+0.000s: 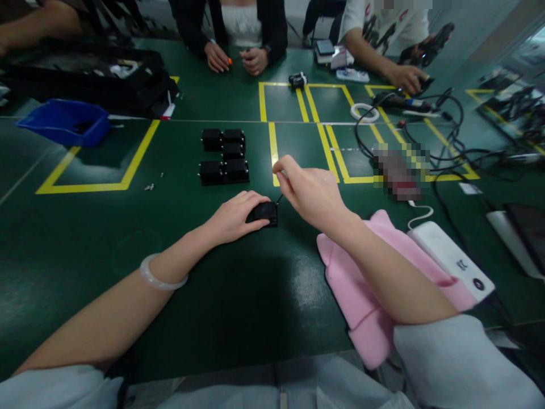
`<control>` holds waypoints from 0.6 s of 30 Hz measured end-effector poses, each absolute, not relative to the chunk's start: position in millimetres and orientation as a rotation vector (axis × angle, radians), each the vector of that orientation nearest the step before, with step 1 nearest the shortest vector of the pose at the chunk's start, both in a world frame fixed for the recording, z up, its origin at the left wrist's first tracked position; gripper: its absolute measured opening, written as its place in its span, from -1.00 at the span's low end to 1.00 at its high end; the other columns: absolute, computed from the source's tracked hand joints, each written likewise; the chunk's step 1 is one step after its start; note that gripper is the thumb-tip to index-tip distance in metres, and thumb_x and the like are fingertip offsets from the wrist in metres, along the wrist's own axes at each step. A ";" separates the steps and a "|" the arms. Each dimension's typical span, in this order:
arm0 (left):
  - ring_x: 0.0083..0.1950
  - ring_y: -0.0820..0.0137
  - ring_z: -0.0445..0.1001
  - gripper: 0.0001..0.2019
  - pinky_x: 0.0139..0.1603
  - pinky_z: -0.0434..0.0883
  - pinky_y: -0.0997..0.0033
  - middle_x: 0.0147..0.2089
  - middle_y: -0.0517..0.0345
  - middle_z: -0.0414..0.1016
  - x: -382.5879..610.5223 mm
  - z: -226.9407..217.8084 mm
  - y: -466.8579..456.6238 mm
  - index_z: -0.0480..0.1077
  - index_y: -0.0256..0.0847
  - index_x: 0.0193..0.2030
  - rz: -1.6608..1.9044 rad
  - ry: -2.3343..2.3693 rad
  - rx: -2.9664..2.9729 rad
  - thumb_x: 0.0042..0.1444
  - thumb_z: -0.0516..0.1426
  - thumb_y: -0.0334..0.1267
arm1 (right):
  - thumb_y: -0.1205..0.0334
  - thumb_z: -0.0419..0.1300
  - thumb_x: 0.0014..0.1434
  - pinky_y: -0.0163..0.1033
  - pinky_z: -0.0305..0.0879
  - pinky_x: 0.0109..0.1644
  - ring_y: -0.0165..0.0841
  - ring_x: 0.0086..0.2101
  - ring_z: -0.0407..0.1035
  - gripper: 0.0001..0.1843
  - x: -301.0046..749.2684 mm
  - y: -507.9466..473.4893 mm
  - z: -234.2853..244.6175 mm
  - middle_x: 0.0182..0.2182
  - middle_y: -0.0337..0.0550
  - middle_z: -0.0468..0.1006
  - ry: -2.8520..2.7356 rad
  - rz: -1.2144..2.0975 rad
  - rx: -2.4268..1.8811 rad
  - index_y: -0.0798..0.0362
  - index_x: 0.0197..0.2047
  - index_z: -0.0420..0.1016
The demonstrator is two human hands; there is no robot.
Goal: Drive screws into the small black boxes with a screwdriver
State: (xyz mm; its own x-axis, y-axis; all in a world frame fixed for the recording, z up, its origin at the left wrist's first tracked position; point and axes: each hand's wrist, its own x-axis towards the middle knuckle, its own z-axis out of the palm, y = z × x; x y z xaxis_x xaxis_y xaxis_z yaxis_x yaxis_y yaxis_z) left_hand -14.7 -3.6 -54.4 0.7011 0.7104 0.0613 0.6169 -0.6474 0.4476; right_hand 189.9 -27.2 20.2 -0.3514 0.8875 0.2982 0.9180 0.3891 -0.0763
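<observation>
My left hand (238,217) is closed round a small black block (265,211) that rests on the green table. Close beside it, my right hand (313,190) pinches a thin dark rod (279,199), most of it hidden in the fingers. The rod's lower end meets the right edge of the block; its exact kind is too small to make out. Just beyond my left hand stand several similar black blocks (224,169) in a cluster, with small shiny bits at their sides. Tiny metal pieces (149,187), perhaps screws, lie to the left.
A pink cloth item (361,307) and a white power bank (453,258) lie under and beside my right forearm. Cables (451,153) tangle at the right. A blue bin (68,122) sits at the left, near black trays (93,74). Co-workers' hands (255,59) rest across the table.
</observation>
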 end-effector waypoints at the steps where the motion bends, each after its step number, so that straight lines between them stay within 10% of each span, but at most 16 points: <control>1: 0.07 0.17 0.37 -0.59 0.06 0.36 0.16 0.07 -0.03 0.40 -14.7 -54.5 -3.5 0.30 -0.20 0.13 0.327 1.029 2.512 0.24 0.09 -0.01 | 0.18 -0.22 0.38 -0.31 -0.18 -0.44 -0.45 -0.46 0.37 -0.62 189.4 -27.5 20.2 -0.43 -0.24 0.55 -2.351 -0.127 -1.583 0.03 0.05 0.35; 18: 0.08 0.18 0.37 -0.59 0.07 0.35 0.17 0.07 -0.02 0.40 -15.4 -56.7 -3.4 0.29 -0.21 0.13 0.345 1.025 2.538 0.24 0.11 -0.03 | 0.09 -0.19 0.38 -0.30 -0.17 -0.45 -0.44 -0.47 0.37 -0.62 192.2 -26.2 18.0 -0.45 -0.26 0.53 -2.338 -0.128 -1.547 0.02 -0.02 0.38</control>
State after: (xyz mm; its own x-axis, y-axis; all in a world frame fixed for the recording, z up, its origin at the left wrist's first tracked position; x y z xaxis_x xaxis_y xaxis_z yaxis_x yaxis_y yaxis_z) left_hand -15.4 -3.4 -56.7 0.7037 0.7056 0.0831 0.6123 -0.6616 0.4328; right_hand 192.2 -26.2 18.0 -0.3538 0.8778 0.3229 0.9077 0.4054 -0.1077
